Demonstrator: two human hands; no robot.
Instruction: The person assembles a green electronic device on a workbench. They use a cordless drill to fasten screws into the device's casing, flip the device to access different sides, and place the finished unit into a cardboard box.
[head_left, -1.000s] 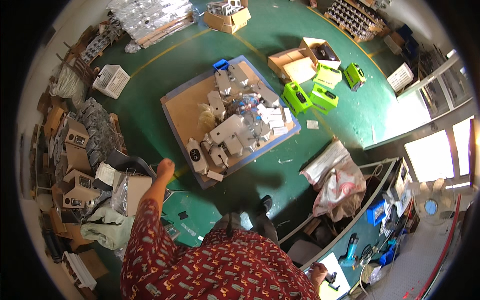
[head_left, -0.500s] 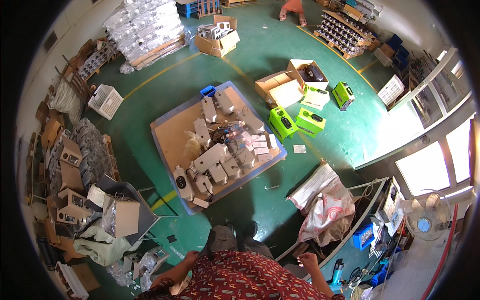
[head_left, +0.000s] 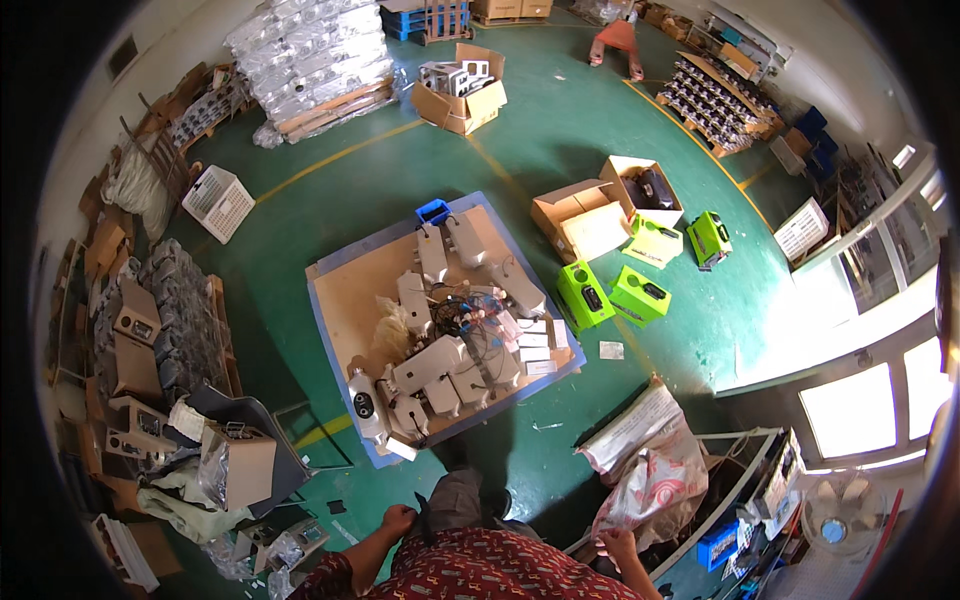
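Observation:
My left hand hangs beside my dark trousers, its fingers curled in with nothing visible in them. Over on the right, my right hand is held low with its fingers loosely bent and apart, nothing seen in it. Nearest to that hand is a white woven sack with red print; whether they touch I cannot tell. Ahead of me a low blue-edged platform carries several grey-white housings, a tangle of dark cables, small white boxes and a blue bin.
Bright green machines and open cartons stand beyond the platform's right side. A chair bearing a carton is at left. On the right are a cluttered workbench and a fan. A wrapped stack stands far left.
The whole scene sits lower in the picture, with more of the far floor showing. My left hand has shifted slightly right; my right hand now appears nearer the sack.

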